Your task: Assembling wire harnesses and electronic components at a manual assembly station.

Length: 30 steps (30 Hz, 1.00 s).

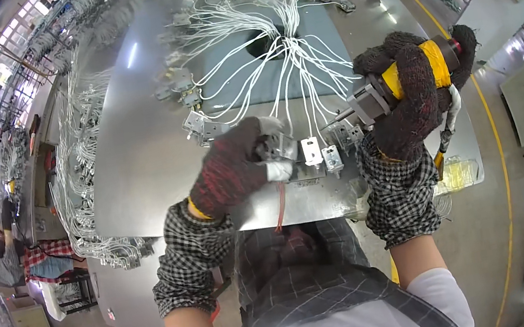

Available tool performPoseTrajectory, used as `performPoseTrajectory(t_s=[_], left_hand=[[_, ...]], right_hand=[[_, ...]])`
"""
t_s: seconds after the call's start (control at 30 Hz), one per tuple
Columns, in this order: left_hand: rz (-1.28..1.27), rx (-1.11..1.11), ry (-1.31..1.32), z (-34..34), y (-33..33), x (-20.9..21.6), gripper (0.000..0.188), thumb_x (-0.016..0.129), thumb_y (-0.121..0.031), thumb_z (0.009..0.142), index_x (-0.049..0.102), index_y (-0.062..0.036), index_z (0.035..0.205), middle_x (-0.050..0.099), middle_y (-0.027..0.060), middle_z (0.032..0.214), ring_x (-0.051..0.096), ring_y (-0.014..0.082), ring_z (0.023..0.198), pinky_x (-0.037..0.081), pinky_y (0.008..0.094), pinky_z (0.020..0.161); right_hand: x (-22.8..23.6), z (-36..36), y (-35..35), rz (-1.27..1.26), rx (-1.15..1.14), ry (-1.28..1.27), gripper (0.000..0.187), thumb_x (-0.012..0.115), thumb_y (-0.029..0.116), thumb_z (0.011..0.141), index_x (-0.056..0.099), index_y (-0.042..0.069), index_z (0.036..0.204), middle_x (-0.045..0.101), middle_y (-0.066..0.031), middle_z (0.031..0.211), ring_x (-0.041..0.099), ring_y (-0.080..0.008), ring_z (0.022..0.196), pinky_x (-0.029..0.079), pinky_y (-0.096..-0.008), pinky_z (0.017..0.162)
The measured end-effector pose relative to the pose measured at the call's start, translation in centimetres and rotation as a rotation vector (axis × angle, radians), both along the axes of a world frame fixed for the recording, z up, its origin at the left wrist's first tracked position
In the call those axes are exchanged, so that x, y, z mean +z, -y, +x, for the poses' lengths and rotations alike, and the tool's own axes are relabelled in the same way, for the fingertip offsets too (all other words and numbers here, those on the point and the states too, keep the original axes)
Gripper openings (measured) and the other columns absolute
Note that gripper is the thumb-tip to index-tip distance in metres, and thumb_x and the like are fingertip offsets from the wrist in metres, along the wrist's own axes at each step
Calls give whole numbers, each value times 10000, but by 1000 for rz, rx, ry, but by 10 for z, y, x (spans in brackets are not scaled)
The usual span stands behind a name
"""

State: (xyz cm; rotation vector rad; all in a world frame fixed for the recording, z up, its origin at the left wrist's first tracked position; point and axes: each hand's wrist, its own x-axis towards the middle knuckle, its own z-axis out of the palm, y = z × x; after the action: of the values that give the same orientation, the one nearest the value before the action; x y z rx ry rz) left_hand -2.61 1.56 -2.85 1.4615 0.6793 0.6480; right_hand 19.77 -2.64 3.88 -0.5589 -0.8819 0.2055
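My left hand (228, 169), in a dark red-and-black knit glove with white-wrapped fingertips, is closed on a small metal box (283, 147) near the table's front edge. The hand and box are slightly blurred. In my right hand (418, 92), also gloved, is a power screwdriver (371, 102) wrapped with yellow tape. Its thin bit points left, above a few small metal boxes, and seems to touch none of them. Just right of my left hand stand a white-faced box (312, 151) and a silver box (332, 159), each with a white cable.
Many white cables (289, 55) fan out from a dark hole in a grey-blue mat (328, 21) on the metal table (133, 178). More boxes (204, 126) lie at the left. Cable bundles (82, 186) hang beside the table. A yellow-taped clear tray (458, 175) sits at the right corner.
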Motion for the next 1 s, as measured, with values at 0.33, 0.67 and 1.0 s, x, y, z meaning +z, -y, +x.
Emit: performPoseTrajectory(t_s=[0.33, 0.67, 1.0], left_hand=[[461, 69, -450, 1, -7, 11, 613, 813, -484, 709, 642, -128, 1178, 713, 90, 904, 698, 257, 828, 540, 359, 752], [798, -26, -783, 25, 5, 25, 526, 772, -369, 745, 599, -129, 1181, 696, 103, 954, 688, 311, 898, 534, 428, 757], [715, 3, -625, 10, 16, 41, 657, 780, -387, 748, 538, -142, 1308, 666, 119, 1106, 676, 322, 972, 528, 446, 801]], right_hand=[[-33, -28, -16, -64, 289, 508, 751, 689, -75, 819, 331, 90, 1458, 524, -56, 1110, 619, -179, 898, 584, -347, 732], [-15, -33, -1, -60, 90, 158, 757, 713, 17, 861, 272, 130, 1466, 631, -153, 992, 668, -220, 755, 599, -388, 684], [-26, -32, 9, -129, 42, 461, 784, 717, 47, 863, 234, 186, 1464, 619, -154, 1036, 663, -239, 849, 604, -422, 722]])
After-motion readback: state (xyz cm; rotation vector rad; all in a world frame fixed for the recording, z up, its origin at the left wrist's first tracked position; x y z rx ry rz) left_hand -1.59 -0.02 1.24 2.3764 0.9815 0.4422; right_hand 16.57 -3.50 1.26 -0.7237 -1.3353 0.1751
